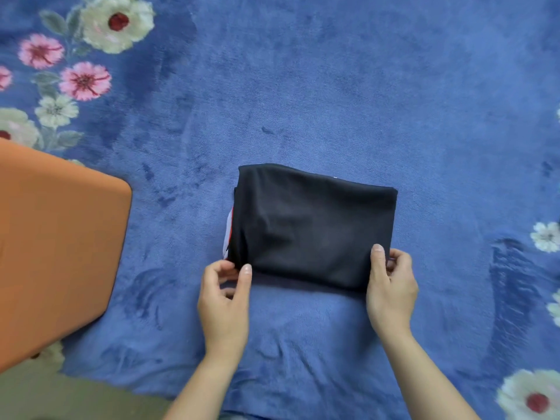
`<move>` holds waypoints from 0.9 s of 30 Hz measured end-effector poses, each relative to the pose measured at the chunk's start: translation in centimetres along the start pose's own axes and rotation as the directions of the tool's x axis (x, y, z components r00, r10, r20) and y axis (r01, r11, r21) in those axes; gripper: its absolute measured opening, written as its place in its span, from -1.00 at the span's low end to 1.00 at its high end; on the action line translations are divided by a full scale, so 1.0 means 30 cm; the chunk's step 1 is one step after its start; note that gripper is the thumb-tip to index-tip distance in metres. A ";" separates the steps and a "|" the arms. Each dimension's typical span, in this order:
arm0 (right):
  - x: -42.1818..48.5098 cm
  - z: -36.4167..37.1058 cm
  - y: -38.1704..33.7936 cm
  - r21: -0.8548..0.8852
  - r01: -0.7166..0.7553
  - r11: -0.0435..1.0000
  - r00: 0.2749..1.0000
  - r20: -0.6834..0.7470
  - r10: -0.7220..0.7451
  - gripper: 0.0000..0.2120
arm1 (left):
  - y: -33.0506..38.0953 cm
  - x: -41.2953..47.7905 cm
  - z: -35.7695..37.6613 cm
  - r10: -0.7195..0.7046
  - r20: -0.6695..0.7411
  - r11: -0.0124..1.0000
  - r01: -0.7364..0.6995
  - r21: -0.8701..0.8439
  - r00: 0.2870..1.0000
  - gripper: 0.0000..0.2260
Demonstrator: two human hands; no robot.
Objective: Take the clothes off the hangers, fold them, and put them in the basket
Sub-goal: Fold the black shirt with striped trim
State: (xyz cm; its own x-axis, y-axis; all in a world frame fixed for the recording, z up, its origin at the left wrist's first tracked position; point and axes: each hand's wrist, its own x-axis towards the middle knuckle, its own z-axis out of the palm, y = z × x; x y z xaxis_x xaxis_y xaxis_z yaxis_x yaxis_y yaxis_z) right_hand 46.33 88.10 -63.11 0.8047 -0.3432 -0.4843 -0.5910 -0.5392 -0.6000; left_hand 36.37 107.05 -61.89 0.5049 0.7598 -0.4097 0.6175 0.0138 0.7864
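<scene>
A black garment [312, 225] lies folded into a compact rectangle on the blue blanket, with a strip of red and white fabric showing at its left edge. My left hand [224, 301] pinches the near left corner between thumb and fingers. My right hand [391, 286] pinches the near right corner, thumb on top and fingers tucked under the fold. No hanger and no basket are in view.
A blue plush blanket [303, 86] with white and pink flowers at its left and right borders covers the surface. An orange flat-topped object [54, 247] sits at the left edge, close to the garment. A strip of grey floor [60, 395] shows at the bottom left.
</scene>
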 end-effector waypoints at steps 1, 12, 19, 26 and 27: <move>0.005 0.009 -0.005 -0.023 -0.018 1.000 1.000 -0.014 0.018 -0.68 | -0.006 -0.002 0.015 -0.029 -0.023 0.999 0.029 -0.017 0.999 -0.84; 0.033 0.036 -0.035 -0.169 -0.017 0.985 1.000 -0.024 0.013 -0.60 | 0.039 0.057 0.070 -0.006 -0.215 0.999 -0.004 -0.043 0.977 -0.95; 0.061 -0.003 -0.059 -0.069 0.004 0.998 0.999 -0.033 -0.006 -0.58 | 0.116 0.068 -0.071 0.071 0.027 0.965 -0.062 -0.254 0.997 -0.86; 0.091 -0.031 -0.043 -0.134 0.080 0.988 0.997 0.002 -0.080 -0.63 | 0.048 0.133 -0.090 -0.105 0.216 0.986 0.130 -0.106 0.971 -0.79; 0.094 -0.030 -0.037 -0.134 0.092 0.987 0.996 -0.008 -0.094 -0.64 | 0.061 0.132 -0.080 -0.101 0.180 0.989 0.118 -0.088 0.979 -0.75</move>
State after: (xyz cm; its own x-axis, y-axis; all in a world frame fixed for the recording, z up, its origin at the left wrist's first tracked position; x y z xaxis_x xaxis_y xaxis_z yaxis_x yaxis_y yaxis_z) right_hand 49.28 87.03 -63.23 0.8571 -0.2975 -0.4205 -0.5018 -0.6667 -0.5511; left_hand 38.07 111.64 -60.96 0.5401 0.6253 -0.5633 0.6173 0.1605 0.7701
